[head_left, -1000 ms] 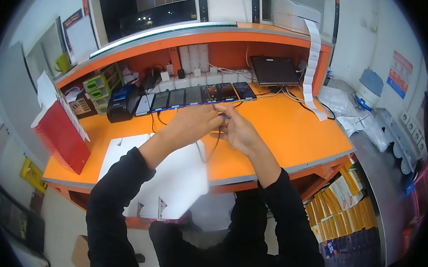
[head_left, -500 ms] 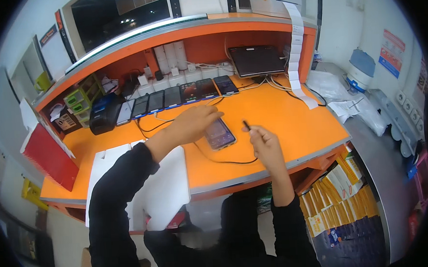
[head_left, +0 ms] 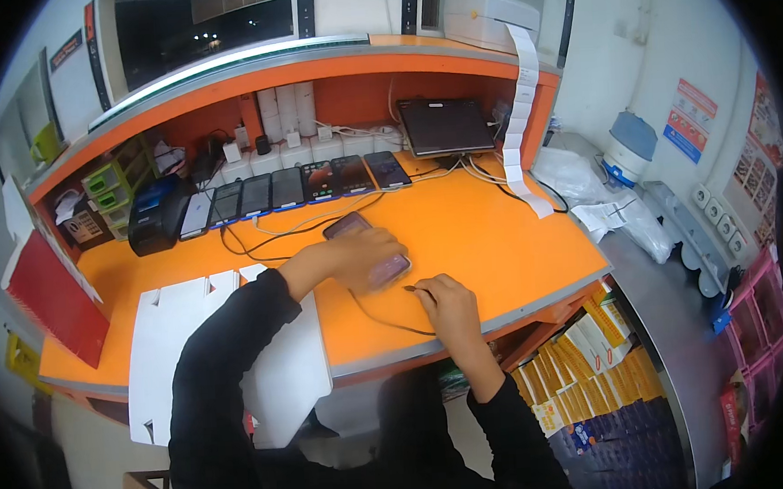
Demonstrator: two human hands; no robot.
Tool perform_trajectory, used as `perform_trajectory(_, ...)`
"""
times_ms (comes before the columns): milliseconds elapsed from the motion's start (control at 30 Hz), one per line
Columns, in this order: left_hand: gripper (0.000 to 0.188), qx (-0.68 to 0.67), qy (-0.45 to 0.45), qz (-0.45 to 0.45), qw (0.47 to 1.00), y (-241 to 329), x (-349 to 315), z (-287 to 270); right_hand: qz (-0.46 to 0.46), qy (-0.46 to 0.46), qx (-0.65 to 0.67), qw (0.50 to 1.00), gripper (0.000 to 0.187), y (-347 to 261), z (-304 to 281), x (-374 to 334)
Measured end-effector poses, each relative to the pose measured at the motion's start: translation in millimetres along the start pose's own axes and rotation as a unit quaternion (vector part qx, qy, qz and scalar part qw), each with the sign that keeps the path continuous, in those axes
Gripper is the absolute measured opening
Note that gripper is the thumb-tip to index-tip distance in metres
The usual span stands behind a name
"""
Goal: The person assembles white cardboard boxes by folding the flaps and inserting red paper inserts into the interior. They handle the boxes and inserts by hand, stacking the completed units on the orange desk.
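Note:
A smartphone lies on the orange desk in front of me, tilted, with its far end to the left. Across its middle my left hand is closed, slightly blurred, fingers at the phone's right edge and hiding much of the screen. My right hand pinches the dark plug of a charging cable close to the phone's near end; a small gap shows between them. From the right hand the thin cable loops left across the desk and passes under the left wrist.
Several phones stand in a row at the back, beside a black device and a closed laptop. White card sheets overlap the front edge. A red box stands left. A paper strip hangs from a printer.
My left hand has moved nearer along the phone, which now lies more slanted. The right hand has brought the plug left, close to the phone's near end. The view has shifted slightly.

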State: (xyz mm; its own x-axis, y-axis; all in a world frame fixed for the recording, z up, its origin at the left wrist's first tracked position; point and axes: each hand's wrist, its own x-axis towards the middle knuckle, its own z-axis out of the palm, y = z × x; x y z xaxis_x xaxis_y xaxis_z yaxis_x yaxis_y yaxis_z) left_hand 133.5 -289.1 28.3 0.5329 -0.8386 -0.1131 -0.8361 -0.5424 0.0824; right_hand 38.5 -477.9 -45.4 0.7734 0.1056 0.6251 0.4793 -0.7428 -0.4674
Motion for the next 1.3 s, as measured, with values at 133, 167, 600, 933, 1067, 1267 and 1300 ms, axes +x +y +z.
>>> perform_trajectory(133,0.076,-0.050,0.047,0.026,0.997,-1.4,-6.4,3.5,-0.045,0.052,0.033,0.997,0.008,-2.3,1.5,-3.4)
perform_trajectory(167,0.076,-0.070,0.062,0.036,0.995,-2.6,-8.3,4.9,-0.053,0.052,0.035,0.997,0.008,-3.4,2.4,-3.3)
perform_trajectory(600,0.080,-0.102,0.055,0.021,0.993,9.5,-19.4,-10.0,-0.119,0.081,-0.064,0.988,0.005,-13.1,10.8,-4.7)
perform_trajectory(933,0.076,-0.099,0.082,0.034,0.991,-7.2,3.9,25.0,-0.010,-0.006,-0.029,1.000,0.008,3.9,7.9,8.3)
perform_trajectory(1067,0.084,-0.094,0.082,0.007,0.992,-12.3,3.9,29.7,-0.017,-0.012,-0.054,0.998,0.010,7.7,12.0,10.2)
perform_trajectory(1267,0.075,-0.194,0.355,0.073,0.912,7.7,-49.4,-63.9,-0.048,-0.023,-0.075,0.996,0.010,-5.3,-0.7,19.1)
perform_trajectory(1300,0.072,-0.205,0.347,0.051,0.914,19.3,-69.8,-77.1,-0.044,-0.038,-0.056,0.997,0.011,-5.0,3.8,21.7)
